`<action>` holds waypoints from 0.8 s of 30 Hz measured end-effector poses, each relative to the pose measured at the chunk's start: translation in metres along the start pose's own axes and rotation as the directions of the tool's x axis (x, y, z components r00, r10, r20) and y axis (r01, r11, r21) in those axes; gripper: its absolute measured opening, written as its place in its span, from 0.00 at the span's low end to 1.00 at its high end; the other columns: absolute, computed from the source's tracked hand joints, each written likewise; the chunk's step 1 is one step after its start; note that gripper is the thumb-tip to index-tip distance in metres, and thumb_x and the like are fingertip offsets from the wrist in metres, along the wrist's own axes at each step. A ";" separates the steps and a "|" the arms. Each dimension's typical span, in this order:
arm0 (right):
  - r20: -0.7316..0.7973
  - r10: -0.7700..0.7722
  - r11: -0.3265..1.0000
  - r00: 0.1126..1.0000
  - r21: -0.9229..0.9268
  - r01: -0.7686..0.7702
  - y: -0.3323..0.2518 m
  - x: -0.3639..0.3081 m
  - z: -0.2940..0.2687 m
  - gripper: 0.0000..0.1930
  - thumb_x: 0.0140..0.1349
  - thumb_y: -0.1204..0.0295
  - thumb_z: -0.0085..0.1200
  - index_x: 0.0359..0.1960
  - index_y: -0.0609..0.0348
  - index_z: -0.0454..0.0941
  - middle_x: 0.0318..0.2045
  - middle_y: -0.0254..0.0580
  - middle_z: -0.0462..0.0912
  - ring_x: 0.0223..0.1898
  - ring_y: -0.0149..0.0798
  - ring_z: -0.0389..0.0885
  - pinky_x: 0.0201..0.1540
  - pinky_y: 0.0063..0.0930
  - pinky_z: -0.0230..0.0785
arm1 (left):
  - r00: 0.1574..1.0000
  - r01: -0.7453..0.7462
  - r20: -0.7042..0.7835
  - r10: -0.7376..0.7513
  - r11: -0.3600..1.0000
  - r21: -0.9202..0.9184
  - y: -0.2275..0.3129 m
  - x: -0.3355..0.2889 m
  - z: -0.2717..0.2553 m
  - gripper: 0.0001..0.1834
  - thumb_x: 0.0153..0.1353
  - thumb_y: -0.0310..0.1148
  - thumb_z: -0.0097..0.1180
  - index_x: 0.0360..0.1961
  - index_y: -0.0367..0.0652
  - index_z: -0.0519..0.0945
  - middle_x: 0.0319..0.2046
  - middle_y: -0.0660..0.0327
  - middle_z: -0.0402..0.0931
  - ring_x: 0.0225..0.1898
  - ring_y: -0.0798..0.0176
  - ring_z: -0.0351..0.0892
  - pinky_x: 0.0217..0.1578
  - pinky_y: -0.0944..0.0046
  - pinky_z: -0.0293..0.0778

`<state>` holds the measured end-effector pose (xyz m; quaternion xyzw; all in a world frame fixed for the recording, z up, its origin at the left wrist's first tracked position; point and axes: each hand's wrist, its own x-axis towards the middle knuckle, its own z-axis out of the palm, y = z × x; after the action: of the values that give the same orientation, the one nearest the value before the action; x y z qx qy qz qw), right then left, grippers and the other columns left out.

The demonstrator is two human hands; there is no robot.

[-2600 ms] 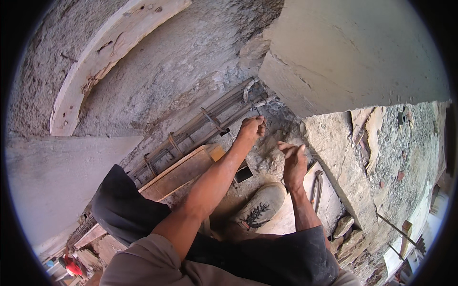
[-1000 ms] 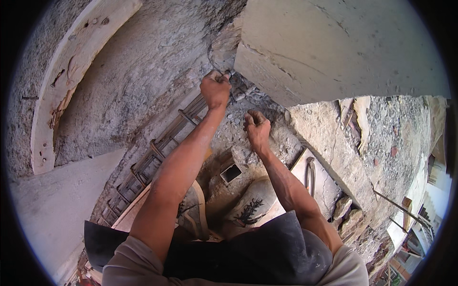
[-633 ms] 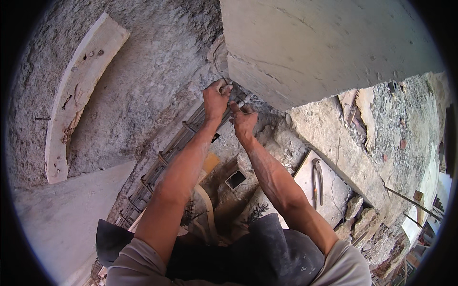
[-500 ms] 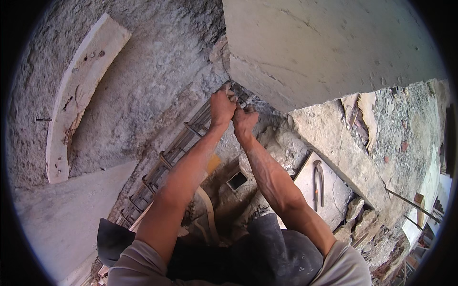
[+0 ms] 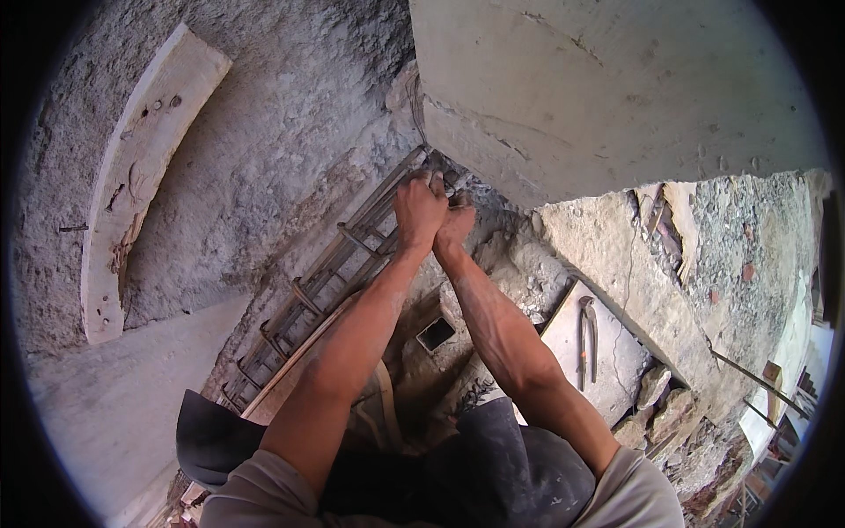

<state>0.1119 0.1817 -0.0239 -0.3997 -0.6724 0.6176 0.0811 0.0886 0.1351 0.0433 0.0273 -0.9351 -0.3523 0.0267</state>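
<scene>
My left hand (image 5: 421, 209) and my right hand (image 5: 455, 223) meet in the wall corner, at the far end of a reinforcing-bar cage (image 5: 304, 297). Fingers of both are bent closed, and what they grip is hidden among them. The cage has long steel bars with square stirrups around them and slants down to the lower left along the rough wall. A pair of pincers (image 5: 587, 310) lies on a pale slab (image 5: 607, 374), right of my right forearm.
A pale wooden board (image 5: 141, 172) with knots stands against the left wall. A large smooth concrete face (image 5: 607, 88) juts in at upper right. Below my hands are rubble and a dark rectangular opening (image 5: 436, 334). Thin bars (image 5: 761, 380) stick out at right, near broken stones (image 5: 673, 414).
My left hand has shifted slightly down and right, now partly over my right hand. Its forearm has swung right, uncovering more of the cage. The pincers have not moved.
</scene>
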 end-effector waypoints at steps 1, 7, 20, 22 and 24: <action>-0.014 -0.058 0.995 0.998 -0.077 0.057 -0.003 -0.004 0.000 0.19 0.51 0.59 0.61 0.22 0.64 0.72 0.15 0.39 0.74 0.19 0.29 0.65 0.22 0.32 0.62 | 0.999 -0.038 0.028 0.038 0.999 0.008 -0.001 0.004 -0.002 0.15 0.57 0.38 0.52 0.33 0.36 0.81 0.26 0.40 0.77 0.32 0.40 0.78 0.34 0.48 0.74; -0.003 -0.109 0.990 0.994 0.090 0.108 -0.009 -0.009 0.000 0.16 0.53 0.61 0.60 0.29 0.63 0.73 0.18 0.36 0.75 0.21 0.28 0.66 0.22 0.29 0.62 | 0.974 0.077 0.217 -0.071 0.997 -0.020 0.003 0.006 -0.007 0.20 0.59 0.42 0.46 0.38 0.34 0.80 0.32 0.39 0.77 0.38 0.36 0.76 0.41 0.47 0.71; 0.583 0.118 0.857 0.804 0.350 -0.378 0.017 0.029 -0.042 0.20 0.55 0.83 0.48 0.51 0.56 0.70 0.39 0.39 0.75 0.30 0.30 0.76 0.27 0.23 0.72 | 0.868 -0.081 0.483 -0.115 0.926 0.368 0.004 0.034 -0.010 0.19 0.52 0.40 0.47 0.42 0.45 0.79 0.43 0.55 0.78 0.45 0.51 0.78 0.45 0.54 0.73; 0.576 -0.165 0.984 0.800 0.151 0.094 0.021 0.035 -0.037 0.20 0.54 0.81 0.49 0.51 0.56 0.71 0.39 0.39 0.76 0.32 0.32 0.77 0.29 0.24 0.72 | 0.815 0.005 0.526 -0.242 0.911 0.412 0.005 0.040 -0.010 0.19 0.52 0.40 0.46 0.43 0.47 0.79 0.46 0.57 0.77 0.48 0.52 0.76 0.48 0.55 0.72; 0.742 -0.598 0.180 0.304 -0.245 0.953 0.044 0.058 -0.042 0.19 0.54 0.79 0.52 0.49 0.57 0.72 0.39 0.39 0.78 0.34 0.35 0.78 0.32 0.26 0.72 | 0.819 0.004 0.532 -0.216 0.928 0.372 0.006 0.038 -0.001 0.20 0.52 0.41 0.46 0.43 0.47 0.79 0.47 0.57 0.77 0.48 0.52 0.76 0.47 0.55 0.72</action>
<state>0.1181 0.2474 -0.0756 0.1951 -0.9402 0.2679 0.0785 0.0510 0.1362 0.0489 -0.0188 -0.9454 -0.1713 -0.2768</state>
